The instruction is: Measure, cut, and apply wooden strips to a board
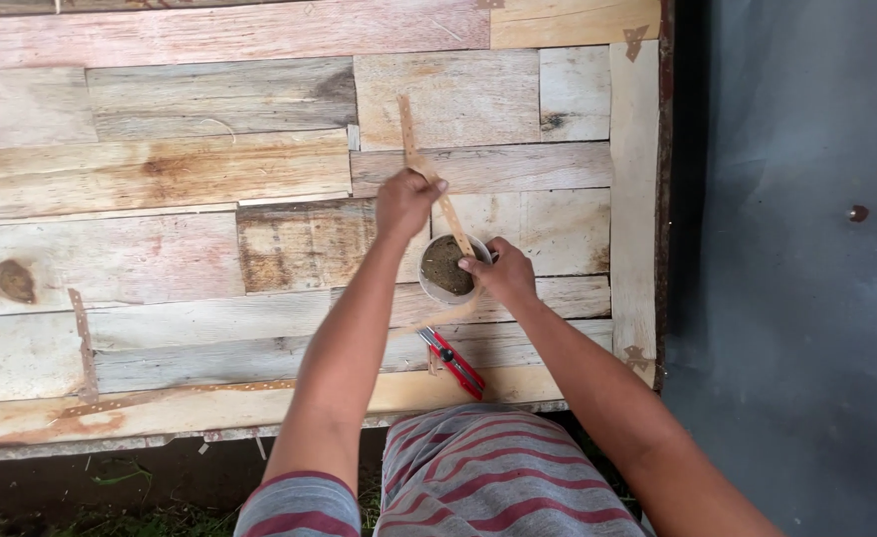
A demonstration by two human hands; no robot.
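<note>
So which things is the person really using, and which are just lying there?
In use:
- left hand holding a thin wooden stick
- right hand steadying a white cup of brownish paste

Lying about:
- red cutter
- loose strip on the plank panel

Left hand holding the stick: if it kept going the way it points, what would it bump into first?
The left hand points up the picture, away from the person. Likely only the bare planks of the wooden panel lie ahead; the white cup sits beside it, not ahead.
</note>
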